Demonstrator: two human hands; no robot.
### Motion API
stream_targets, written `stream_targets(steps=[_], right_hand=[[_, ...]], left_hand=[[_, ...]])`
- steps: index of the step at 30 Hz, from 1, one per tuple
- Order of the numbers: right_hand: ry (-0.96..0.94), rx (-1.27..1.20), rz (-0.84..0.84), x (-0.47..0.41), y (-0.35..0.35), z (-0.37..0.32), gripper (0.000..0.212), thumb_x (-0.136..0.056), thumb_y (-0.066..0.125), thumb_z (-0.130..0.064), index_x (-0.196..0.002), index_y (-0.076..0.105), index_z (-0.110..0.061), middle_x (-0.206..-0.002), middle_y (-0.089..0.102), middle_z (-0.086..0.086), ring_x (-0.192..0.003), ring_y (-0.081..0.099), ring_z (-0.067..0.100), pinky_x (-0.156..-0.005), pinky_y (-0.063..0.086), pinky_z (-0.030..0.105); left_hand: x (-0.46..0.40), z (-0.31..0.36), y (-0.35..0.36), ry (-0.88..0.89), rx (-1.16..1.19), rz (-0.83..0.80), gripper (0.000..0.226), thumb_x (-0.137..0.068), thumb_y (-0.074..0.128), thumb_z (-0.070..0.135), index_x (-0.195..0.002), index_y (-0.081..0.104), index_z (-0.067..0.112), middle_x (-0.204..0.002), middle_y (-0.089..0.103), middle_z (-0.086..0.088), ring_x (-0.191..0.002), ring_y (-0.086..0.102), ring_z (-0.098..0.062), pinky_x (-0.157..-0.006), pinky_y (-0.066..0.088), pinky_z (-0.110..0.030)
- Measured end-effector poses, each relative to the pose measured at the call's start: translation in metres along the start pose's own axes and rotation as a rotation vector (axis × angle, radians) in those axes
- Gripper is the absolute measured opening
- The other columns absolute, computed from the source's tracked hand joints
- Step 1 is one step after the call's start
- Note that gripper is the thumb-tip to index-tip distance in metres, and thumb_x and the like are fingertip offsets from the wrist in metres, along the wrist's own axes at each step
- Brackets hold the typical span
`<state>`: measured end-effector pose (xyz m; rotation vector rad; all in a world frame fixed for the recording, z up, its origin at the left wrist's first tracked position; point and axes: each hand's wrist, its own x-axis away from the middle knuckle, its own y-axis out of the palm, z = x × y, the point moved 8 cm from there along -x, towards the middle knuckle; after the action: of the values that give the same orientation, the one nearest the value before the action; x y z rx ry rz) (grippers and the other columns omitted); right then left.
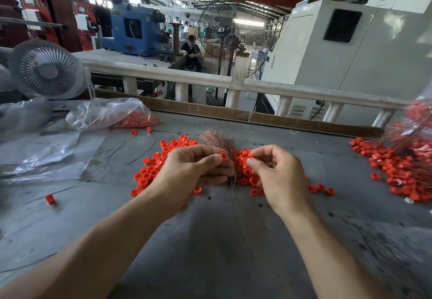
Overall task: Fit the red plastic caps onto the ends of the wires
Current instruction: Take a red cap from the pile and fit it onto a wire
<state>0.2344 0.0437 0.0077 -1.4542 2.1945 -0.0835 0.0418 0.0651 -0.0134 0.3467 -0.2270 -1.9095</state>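
From the head view, the lower ends of the bundle of thin coppery wires (221, 144) vanish behind the left hand (194, 172), and part of the heap of red plastic caps (152, 172) lies hidden under both hands. Whether the right hand (278, 177) pinches a wire is too fine to make out; its thumb and forefinger are curled close together just beside the bundle. The left hand grips the wires, fanned upward like a brush, and pinches one small ribbed red cap (223, 156) at its fingertips. The caps are short, hollow rings, strewn on the dull grey table (222, 240). A crinkled clear bag (102, 114) at the far left holds more caps; another pile (402, 172) is cut off at the right edge
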Motion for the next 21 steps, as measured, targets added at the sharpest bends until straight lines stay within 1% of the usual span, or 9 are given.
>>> stream_targets(steps=[2,3,5,8,11,13,15,18,21], right_hand=[[-0.014,-0.054,-0.041,0.003,0.007,-0.008,0.016,-0.087,0.08,-0.016,-0.083,0.07,-0.027,-0.077,0.073,-0.005,-0.07,0.069,0.012,-0.062,0.059,0.035],[-0.023,-0.071,-0.062,0.005,0.011,-0.011,0.016,-0.087,0.08,-0.015,-0.083,0.07,-0.027,-0.078,0.074,-0.006,-0.073,0.07,0.013,-0.066,0.06,0.038],[-0.055,-0.078,-0.098,0.009,0.017,-0.018,0.015,-0.086,0.081,-0.016,-0.084,0.071,-0.027,-0.08,0.074,-0.008,-0.076,0.071,0.012,-0.073,0.061,0.038],[-0.085,-0.097,-0.122,0.013,0.021,-0.024,0.017,-0.086,0.081,-0.015,-0.084,0.073,-0.029,-0.079,0.075,-0.011,-0.076,0.071,0.008,-0.073,0.061,0.031],[-0.118,-0.083,-0.123,0.014,0.02,-0.028,0.019,-0.087,0.079,-0.012,-0.083,0.074,-0.03,-0.077,0.074,-0.015,-0.073,0.07,0.004,-0.067,0.056,0.019],[-0.144,-0.067,-0.122,0.014,0.02,-0.03,0.018,-0.088,0.078,-0.012,-0.084,0.074,-0.029,-0.076,0.073,-0.017,-0.072,0.069,0.002,-0.064,0.052,0.015],[-0.177,-0.054,-0.125,0.016,0.019,-0.034,0.017,-0.088,0.077,-0.013,-0.084,0.075,-0.03,-0.076,0.072,-0.018,-0.072,0.067,0.001,-0.062,0.048,0.013],[-0.242,-0.036,-0.116,0.018,0.018,-0.039,0.016,-0.086,0.079,-0.013,-0.085,0.076,-0.028,-0.081,0.073,-0.015,-0.077,0.067,0.004,-0.067,0.049,0.013],[-0.253,-0.03,-0.11,0.018,0.02,-0.04,0.015,-0.085,0.081,-0.013,-0.085,0.077,-0.027,-0.083,0.073,-0.012,-0.082,0.068,0.004,-0.07,0.048,0.011]], left_hand=[[0.0,-0.001,0.0,0.0,0.001,0.0,0.031,-0.084,0.07,0.018,-0.11,0.07,0.002,-0.105,0.076,-0.023,-0.101,0.075,-0.035,-0.08,0.063,-0.035],[0.0,-0.001,0.0,-0.002,0.0,0.002,0.03,-0.084,0.07,0.018,-0.109,0.071,0.002,-0.104,0.076,-0.022,-0.101,0.075,-0.034,-0.08,0.063,-0.035],[0.0,-0.001,0.001,-0.001,-0.005,0.005,0.028,-0.083,0.07,0.018,-0.106,0.073,0.004,-0.103,0.076,-0.023,-0.1,0.075,-0.034,-0.08,0.063,-0.035],[0.001,0.0,0.002,0.004,-0.018,0.0,0.026,-0.083,0.071,0.019,-0.105,0.075,0.006,-0.102,0.076,-0.024,-0.099,0.075,-0.034,-0.079,0.062,-0.033],[0.002,0.001,0.004,0.007,-0.023,-0.008,0.023,-0.084,0.07,0.019,-0.103,0.076,0.007,-0.102,0.076,-0.023,-0.099,0.075,-0.033,-0.079,0.063,-0.033],[0.002,0.002,0.005,0.011,-0.029,-0.011,0.019,-0.085,0.07,0.018,-0.099,0.078,0.01,-0.101,0.076,-0.022,-0.099,0.075,-0.032,-0.078,0.062,-0.032],[0.002,0.003,0.005,0.02,-0.044,-0.011,0.016,-0.085,0.07,0.019,-0.097,0.08,0.014,-0.1,0.077,-0.02,-0.098,0.076,-0.031,-0.078,0.062,-0.031],[0.002,0.003,0.007,0.033,-0.069,-0.023,0.016,-0.085,0.07,0.021,-0.097,0.08,0.016,-0.1,0.077,-0.019,-0.098,0.076,-0.03,-0.079,0.062,-0.031],[0.003,0.004,0.007,0.038,-0.085,-0.034,0.017,-0.087,0.07,0.02,-0.1,0.078,0.014,-0.102,0.077,-0.02,-0.1,0.075,-0.031,-0.081,0.062,-0.032]])
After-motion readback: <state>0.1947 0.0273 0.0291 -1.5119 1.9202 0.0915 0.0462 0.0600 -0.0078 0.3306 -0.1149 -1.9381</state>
